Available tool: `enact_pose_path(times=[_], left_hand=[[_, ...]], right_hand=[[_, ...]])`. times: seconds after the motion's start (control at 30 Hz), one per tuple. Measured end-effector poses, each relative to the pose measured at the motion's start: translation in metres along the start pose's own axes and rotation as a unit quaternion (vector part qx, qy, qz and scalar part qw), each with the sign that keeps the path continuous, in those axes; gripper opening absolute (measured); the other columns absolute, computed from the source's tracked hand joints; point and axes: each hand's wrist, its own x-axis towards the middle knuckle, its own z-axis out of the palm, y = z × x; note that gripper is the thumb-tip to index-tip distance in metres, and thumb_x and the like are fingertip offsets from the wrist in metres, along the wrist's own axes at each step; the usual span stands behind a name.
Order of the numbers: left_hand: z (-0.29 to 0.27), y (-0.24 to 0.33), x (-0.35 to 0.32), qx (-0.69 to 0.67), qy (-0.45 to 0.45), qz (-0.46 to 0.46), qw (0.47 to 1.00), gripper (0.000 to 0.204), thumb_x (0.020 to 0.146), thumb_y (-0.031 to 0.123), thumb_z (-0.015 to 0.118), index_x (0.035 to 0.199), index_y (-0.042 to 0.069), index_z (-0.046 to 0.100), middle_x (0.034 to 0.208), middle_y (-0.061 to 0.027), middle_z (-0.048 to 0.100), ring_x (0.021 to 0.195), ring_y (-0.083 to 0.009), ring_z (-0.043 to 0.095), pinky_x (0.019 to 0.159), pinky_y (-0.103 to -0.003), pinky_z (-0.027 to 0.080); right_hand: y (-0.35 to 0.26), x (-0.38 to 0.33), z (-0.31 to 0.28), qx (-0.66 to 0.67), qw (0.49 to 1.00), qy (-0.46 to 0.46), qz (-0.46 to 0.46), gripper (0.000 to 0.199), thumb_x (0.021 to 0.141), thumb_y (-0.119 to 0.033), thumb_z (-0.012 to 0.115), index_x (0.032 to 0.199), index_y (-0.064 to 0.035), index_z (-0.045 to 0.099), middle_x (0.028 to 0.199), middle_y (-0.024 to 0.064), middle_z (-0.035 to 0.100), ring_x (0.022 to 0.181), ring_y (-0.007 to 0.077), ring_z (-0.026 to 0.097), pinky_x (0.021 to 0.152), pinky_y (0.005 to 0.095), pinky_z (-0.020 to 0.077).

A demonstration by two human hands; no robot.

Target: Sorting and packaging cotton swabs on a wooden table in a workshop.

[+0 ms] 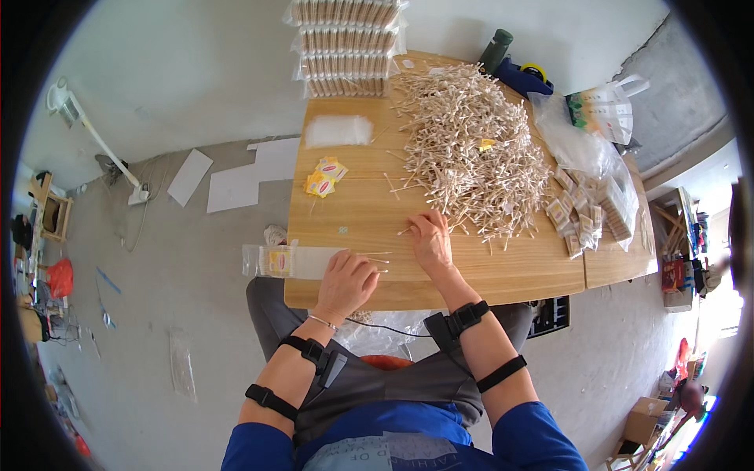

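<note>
My left hand [349,279] is closed over a few cotton swabs [378,261], whose tips poke out to the right of its fingers. Under and beside that hand lies a flat clear plastic bag [306,263] with a yellow card [279,261] inside, near the table's front edge. My right hand [432,245] is at the near edge of a big heap of loose cotton swabs [471,149]. Its fingers are drawn together, and a swab tip shows beside the thumb. How many swabs each hand has is hidden by the fingers.
Yellow cards [323,177] and a stack of clear bags [339,131] lie at the table's left. Packed swab bundles [345,43] are piled behind. Small swab packs [576,212] sit at the right. A dark green bottle [495,50] and blue tape dispenser [525,78] stand at the back.
</note>
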Motion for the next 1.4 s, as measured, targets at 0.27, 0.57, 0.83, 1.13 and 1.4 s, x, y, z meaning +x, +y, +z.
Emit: enact_pose_path(times=[0.27, 0.57, 0.83, 1.13, 1.4], left_hand=[[-0.012, -0.002, 0.005, -0.178, 0.179, -0.242, 0.937, 0.052, 0.086, 0.007, 0.055, 0.135, 0.001, 0.038, 0.122, -0.0237, 0.05, 0.112, -0.0414, 0.049, 0.097, -0.047, 0.04], [-0.02, 0.003, 0.008, -0.074, 0.055, -0.161, 0.983, 0.06, 0.078, 0.026, 0.069, 0.13, 0.004, 0.048, 0.129, -0.0178, 0.049, 0.121, -0.0363, 0.045, 0.103, -0.046, 0.037], [-0.021, 0.014, 0.023, -0.006, 0.014, -0.109, 0.994, 0.065, 0.074, 0.035, 0.075, 0.129, 0.01, 0.052, 0.136, -0.0133, 0.046, 0.131, -0.0321, 0.039, 0.109, -0.046, 0.032], [-0.017, 0.01, 0.019, -0.014, 0.017, -0.118, 0.993, 0.059, 0.071, 0.035, 0.078, 0.118, 0.009, 0.055, 0.131, -0.0127, 0.05, 0.126, -0.0326, 0.042, 0.109, -0.046, 0.032], [-0.014, 0.01, 0.021, -0.019, 0.021, -0.13, 0.991, 0.055, 0.07, 0.035, 0.078, 0.114, 0.009, 0.058, 0.129, -0.0119, 0.051, 0.125, -0.0323, 0.043, 0.108, -0.046, 0.033]], right_hand=[[-0.048, -0.034, 0.019, 0.061, 0.998, 0.005, -0.029, 0.018, 0.077, -0.005, 0.068, 0.095, -0.0059, 0.068, 0.096, 0.0117, 0.059, 0.094, 0.0327, 0.055, 0.083, 0.0408, 0.0475], [-0.041, -0.031, 0.006, 0.047, 0.992, 0.103, 0.047, 0.023, 0.078, 0.001, 0.062, 0.1, -0.0044, 0.066, 0.102, 0.0117, 0.057, 0.1, 0.034, 0.052, 0.088, 0.0428, 0.0448], [-0.014, -0.017, 0.003, -0.058, 0.998, 0.025, -0.007, 0.024, 0.078, -0.004, 0.063, 0.101, -0.0079, 0.067, 0.112, 0.0109, 0.057, 0.108, 0.0344, 0.049, 0.091, 0.0455, 0.0405], [0.008, 0.051, -0.021, -0.185, 0.931, 0.233, 0.213, 0.049, 0.072, -0.017, 0.074, 0.118, -0.0148, 0.056, 0.128, 0.0095, 0.047, 0.118, 0.0306, 0.044, 0.103, 0.0474, 0.0304], [0.003, 0.017, 0.01, -0.049, 0.995, 0.09, 0.011, 0.03, 0.069, -0.007, 0.067, 0.098, -0.0091, 0.061, 0.1, 0.0112, 0.056, 0.1, 0.0337, 0.052, 0.091, 0.0462, 0.0394]])
